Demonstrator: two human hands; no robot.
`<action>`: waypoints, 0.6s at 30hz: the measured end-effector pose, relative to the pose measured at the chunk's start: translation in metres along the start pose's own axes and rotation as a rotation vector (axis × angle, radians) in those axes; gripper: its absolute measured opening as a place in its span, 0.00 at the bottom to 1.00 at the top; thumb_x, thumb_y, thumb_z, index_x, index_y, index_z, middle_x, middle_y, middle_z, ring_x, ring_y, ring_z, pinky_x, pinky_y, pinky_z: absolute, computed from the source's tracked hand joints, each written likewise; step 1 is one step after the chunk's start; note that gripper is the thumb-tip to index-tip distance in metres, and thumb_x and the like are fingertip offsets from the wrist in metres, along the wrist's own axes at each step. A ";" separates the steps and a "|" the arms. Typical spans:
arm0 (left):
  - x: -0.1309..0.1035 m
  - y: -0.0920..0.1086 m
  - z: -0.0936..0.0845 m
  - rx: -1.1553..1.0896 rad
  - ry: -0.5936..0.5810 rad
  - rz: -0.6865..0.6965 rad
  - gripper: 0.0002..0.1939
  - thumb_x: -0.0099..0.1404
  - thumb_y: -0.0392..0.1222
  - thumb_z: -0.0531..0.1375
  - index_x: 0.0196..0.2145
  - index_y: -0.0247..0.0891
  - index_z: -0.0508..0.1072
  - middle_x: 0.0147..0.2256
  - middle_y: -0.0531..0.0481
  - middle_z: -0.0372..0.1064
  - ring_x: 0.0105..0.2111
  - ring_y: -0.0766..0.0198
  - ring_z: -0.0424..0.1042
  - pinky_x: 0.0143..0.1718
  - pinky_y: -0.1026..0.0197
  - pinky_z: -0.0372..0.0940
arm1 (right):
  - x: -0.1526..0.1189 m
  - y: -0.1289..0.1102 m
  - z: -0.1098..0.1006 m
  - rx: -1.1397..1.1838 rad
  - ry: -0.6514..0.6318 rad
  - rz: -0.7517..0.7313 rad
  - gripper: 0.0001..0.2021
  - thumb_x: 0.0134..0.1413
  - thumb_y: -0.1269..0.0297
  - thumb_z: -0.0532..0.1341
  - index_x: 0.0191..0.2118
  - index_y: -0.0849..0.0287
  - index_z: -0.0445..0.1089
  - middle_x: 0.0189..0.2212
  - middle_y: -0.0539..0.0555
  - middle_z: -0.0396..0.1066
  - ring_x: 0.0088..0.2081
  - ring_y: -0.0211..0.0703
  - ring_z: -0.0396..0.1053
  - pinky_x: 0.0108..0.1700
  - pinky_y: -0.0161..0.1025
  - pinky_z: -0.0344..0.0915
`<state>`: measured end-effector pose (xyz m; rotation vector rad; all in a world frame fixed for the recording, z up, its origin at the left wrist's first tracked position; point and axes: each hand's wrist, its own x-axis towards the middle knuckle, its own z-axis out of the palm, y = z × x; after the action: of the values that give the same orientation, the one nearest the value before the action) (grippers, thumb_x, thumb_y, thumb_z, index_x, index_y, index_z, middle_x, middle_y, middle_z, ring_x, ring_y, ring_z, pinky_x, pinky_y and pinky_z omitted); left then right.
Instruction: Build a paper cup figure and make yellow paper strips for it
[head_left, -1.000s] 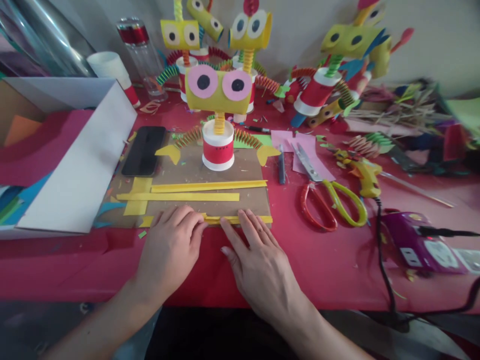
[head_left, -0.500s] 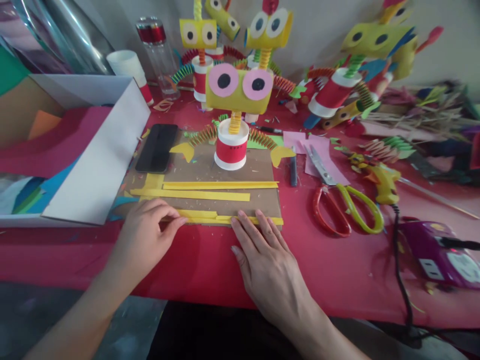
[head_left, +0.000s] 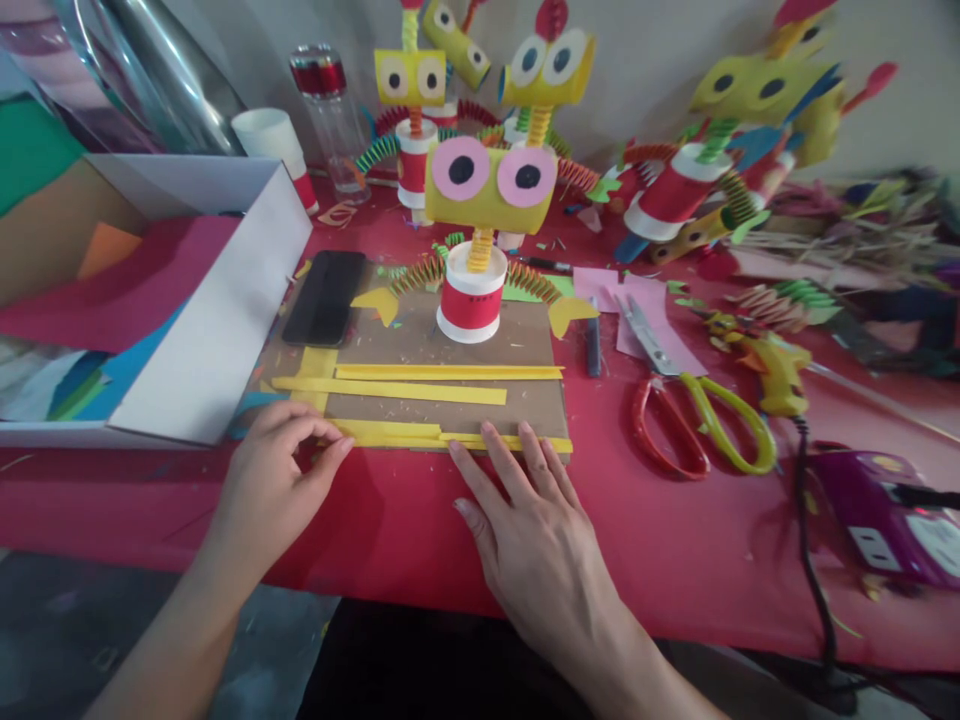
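Along the near edge of a brown cardboard piece (head_left: 525,400) lies a folded yellow paper strip (head_left: 397,432). My left hand (head_left: 277,470) pinches its left end between thumb and fingers. My right hand (head_left: 532,520) rests with spread fingers, the fingertips pressing on the strip's right part. Two more yellow strips lie beyond it: a narrow folded one (head_left: 450,372) and a flat one (head_left: 412,390). A short upright yellow piece (head_left: 319,362) crosses at their left. Behind stands a paper-cup robot figure (head_left: 471,290) with a yellow head, pink-ringed eyes and spring-folded arms.
At left are a white box (head_left: 217,300) of coloured paper and a black phone (head_left: 325,298). Scissors (head_left: 660,370), a yellow glue gun (head_left: 780,370) and a purple power strip (head_left: 885,510) lie at right. More cup figures (head_left: 679,190) stand behind.
My left hand has slid a little left along the strip. The right fingers have shifted slightly left too. The whole view has moved a little.
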<state>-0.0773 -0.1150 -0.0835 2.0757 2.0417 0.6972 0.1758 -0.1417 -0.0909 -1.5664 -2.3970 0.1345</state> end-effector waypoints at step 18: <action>-0.035 0.062 0.028 0.259 -0.042 0.568 0.22 0.68 0.33 0.53 0.59 0.30 0.66 0.58 0.43 0.67 0.57 0.53 0.65 0.59 0.49 0.58 | 0.001 -0.005 -0.002 -0.015 -0.014 -0.002 0.22 0.64 0.60 0.55 0.62 0.48 0.64 0.64 0.58 0.60 0.64 0.71 0.55 0.59 0.65 0.61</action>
<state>-0.0081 -0.1469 -0.0905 2.8331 1.5841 0.4626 0.1719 -0.1431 -0.0876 -1.5749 -2.4157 0.1276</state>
